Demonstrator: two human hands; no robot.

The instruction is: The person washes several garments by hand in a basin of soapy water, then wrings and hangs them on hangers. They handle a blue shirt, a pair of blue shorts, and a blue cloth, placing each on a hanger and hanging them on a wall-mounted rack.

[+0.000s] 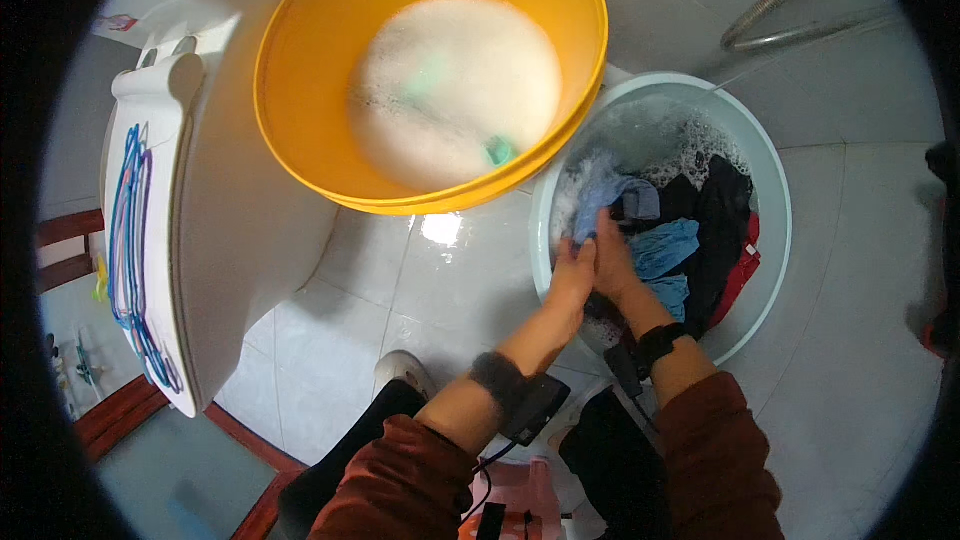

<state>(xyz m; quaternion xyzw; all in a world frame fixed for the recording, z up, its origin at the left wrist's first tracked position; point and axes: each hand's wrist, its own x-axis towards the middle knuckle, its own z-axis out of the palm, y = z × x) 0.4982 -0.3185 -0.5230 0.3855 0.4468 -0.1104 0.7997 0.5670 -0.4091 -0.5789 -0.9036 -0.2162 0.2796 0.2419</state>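
A pale blue plastic tub point(776, 225) stands on the tiled floor with soapy water and wet clothes in it. Over its near left part, my left hand point(576, 271) and my right hand point(615, 259) come together, both gripping a wet blue cloth point(611, 199). Beside my right hand lies a brighter blue cloth point(666, 247). Farther right in the tub are a black garment point(721, 225) and a red one point(739, 286). My fingertips are partly hidden by the cloth and by my own hands.
A large yellow bucket point(300, 120) of foamy water, with a green object point(499, 151) in it, adjoins the tub. Several clothes hangers point(135, 255) lie on a white toilet lid point(180, 360). A metal hose point(780, 7) hangs at upper right. A pink stool point(536, 491) is below me.
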